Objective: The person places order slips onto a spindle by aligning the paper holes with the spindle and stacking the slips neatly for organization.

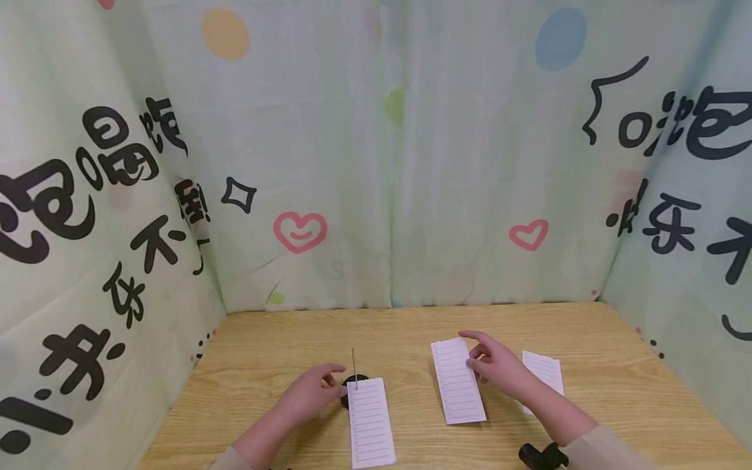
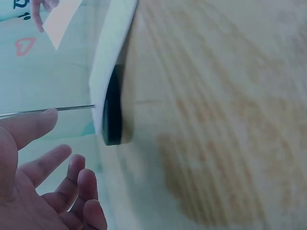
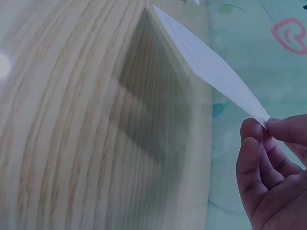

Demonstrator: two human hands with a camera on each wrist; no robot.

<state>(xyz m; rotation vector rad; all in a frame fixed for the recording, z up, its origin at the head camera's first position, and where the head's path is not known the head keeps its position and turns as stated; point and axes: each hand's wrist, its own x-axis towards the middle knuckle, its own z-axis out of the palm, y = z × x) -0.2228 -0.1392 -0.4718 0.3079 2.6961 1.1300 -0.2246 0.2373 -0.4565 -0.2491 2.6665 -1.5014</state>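
Left hand (image 1: 311, 393): fingers apart.
Spike (image 1: 354, 363): just right of left hand, on black base (image 2: 113, 117).
Spiked paper (image 1: 372, 424): pierced near its top, right of left hand.
Held paper (image 1: 458, 382): raised, left of right hand (image 1: 498, 365).
Right hand: pinching held paper's edge.
Loose paper (image 1: 546, 370): right of right hand, on tabletop (image 1: 282, 339).

A person's right hand (image 1: 493, 365) held a lined paper slip (image 1: 458, 382) by its edge over a wood-grain worktop (image 1: 282, 346), while the left hand (image 1: 311, 393) hovered beside an upright spike (image 1: 354, 362) piercing a second slip (image 1: 372, 424) above a black base (image 1: 344, 400); a third slip (image 1: 543, 371) lay partly hidden behind the right forearm (image 1: 555, 405).
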